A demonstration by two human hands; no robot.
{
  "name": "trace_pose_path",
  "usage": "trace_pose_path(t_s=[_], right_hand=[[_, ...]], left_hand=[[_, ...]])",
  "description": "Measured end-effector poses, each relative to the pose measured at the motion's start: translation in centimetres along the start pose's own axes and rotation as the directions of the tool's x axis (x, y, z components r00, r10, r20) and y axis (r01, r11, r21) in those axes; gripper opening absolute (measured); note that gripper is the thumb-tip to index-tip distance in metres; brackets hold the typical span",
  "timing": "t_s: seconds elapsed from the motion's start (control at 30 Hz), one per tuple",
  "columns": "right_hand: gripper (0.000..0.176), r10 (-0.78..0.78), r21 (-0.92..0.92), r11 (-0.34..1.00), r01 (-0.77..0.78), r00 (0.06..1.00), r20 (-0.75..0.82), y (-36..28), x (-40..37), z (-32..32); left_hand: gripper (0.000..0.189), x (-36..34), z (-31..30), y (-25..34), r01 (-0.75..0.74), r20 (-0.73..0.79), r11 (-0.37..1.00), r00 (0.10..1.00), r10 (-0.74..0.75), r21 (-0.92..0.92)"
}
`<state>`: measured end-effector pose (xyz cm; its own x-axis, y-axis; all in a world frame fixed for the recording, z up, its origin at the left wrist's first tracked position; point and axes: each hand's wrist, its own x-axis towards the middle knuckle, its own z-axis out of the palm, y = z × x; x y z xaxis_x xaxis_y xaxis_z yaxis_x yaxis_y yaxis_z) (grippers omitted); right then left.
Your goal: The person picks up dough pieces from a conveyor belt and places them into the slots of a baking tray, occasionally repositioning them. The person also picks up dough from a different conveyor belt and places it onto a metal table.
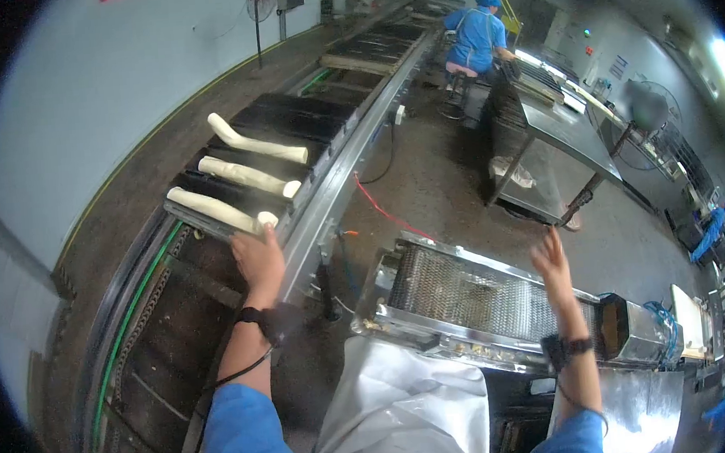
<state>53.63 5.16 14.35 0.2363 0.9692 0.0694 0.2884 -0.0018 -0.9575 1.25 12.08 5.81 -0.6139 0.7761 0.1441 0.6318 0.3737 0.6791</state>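
Three pale, cream-coloured rolls that look like dough lie across dark slats on the line at left: a far bent roll (258,143), a middle roll (243,175) and a near roll (212,209). My left hand (256,256) is at the right end of the near roll, with fingertips touching or very close to it. Its fingers look stretched out and not wrapped around the roll. Above the metal mesh conveyor (470,290), my right hand (551,261) is raised with fingers pointing up, slightly blurred, and nothing visible in it.
The slatted line's metal side rail (336,165) runs away from me. A steel table (568,129) stands at right. Farther back, a person in blue (474,37) sits on a stool. A red cable (387,212) lies on the floor. My grey-white apron (403,411) faces the mesh conveyor.
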Motion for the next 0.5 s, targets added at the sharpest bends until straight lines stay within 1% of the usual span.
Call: trace_pose_path(t_s=[0.03,0.07,0.1,0.13,0.17,0.2,0.23,0.27,0.33,0.37,0.4,0.47,0.5], right_hand=[[0.085,-0.11,-0.332,0.939,0.092,0.993,-0.036,6.7,-1.2,-3.5],[0.082,-0.132,-0.6,0.799,0.051,0.987,-0.092,9.5,-4.2,-5.8],[0.078,-0.15,-0.745,0.667,-0.022,0.975,-0.163,14.9,-6.5,-9.1],[0.074,-0.091,-0.823,0.54,-0.178,0.959,-0.267,16.2,-10.1,-10.8],[0.071,-0.048,-0.859,0.389,-0.333,0.924,-0.379,17.2,-13.5,-12.6],[0.069,0.013,-0.783,0.344,-0.518,0.836,-0.548,18.9,-16.8,-14.0],[0.068,0.064,-0.669,0.287,-0.686,0.711,-0.701,19.7,-19.3,-14.9],[0.068,0.073,-0.645,0.288,-0.708,0.688,-0.722,19.6,-20.9,-15.5],[0.069,0.14,-0.607,0.164,-0.778,0.627,-0.766,17.6,-24.6,-15.2],[0.066,0.207,-0.705,0.103,-0.702,0.708,-0.675,14.4,-25.2,-14.4],[0.066,0.219,-0.682,0.098,-0.725,0.684,-0.696,14.6,-25.5,-14.9],[0.066,0.144,-0.663,0.181,-0.727,0.686,-0.713,16.2,-25.4,-15.8],[0.066,0.13,-0.671,0.186,-0.718,0.695,-0.707,16.7,-25.3,-16.1]], left_hand=[[0.084,0.0,0.0,0.0,-0.001,0.0,1.0,1.0,0.001,0.006],[0.084,0.3,0.0,-0.4,-0.011,0.002,1.0,1.0,0.011,0.007],[0.083,0.8,0.1,-0.8,-0.004,0.011,1.0,1.0,0.004,0.021],[0.081,0.7,-0.1,-0.4,0.001,0.022,0.999,1.0,-0.002,0.036],[0.077,0.3,-0.4,-0.1,0.024,0.023,0.999,0.999,-0.023,-0.023],[0.077,0.3,-0.3,-0.2,0.003,0.034,1.0,0.999,-0.002,-0.02],[0.077,0.8,-0.4,-0.7,0.032,0.02,0.999,0.999,-0.031,-0.037],[0.078,1.2,-0.3,-1.1,0.059,0.008,0.997,0.998,-0.059,-0.056],[0.078,1.6,-0.5,-2.0,0.056,-0.055,0.988,0.996,-0.065,-0.144],[0.077,3.0,0.0,-3.8,0.039,-0.086,0.988,0.995,-0.052,-0.151],[0.076,3.7,0.8,-4.9,0.021,-0.117,0.987,0.992,-0.04,-0.157],[0.076,2.2,0.4,-3.2,0.13,-0.207,0.966,0.962,-0.177,-0.223],[0.078,3.2,0.8,-4.7,0.149,-0.207,0.966,0.959,-0.194,-0.211]])
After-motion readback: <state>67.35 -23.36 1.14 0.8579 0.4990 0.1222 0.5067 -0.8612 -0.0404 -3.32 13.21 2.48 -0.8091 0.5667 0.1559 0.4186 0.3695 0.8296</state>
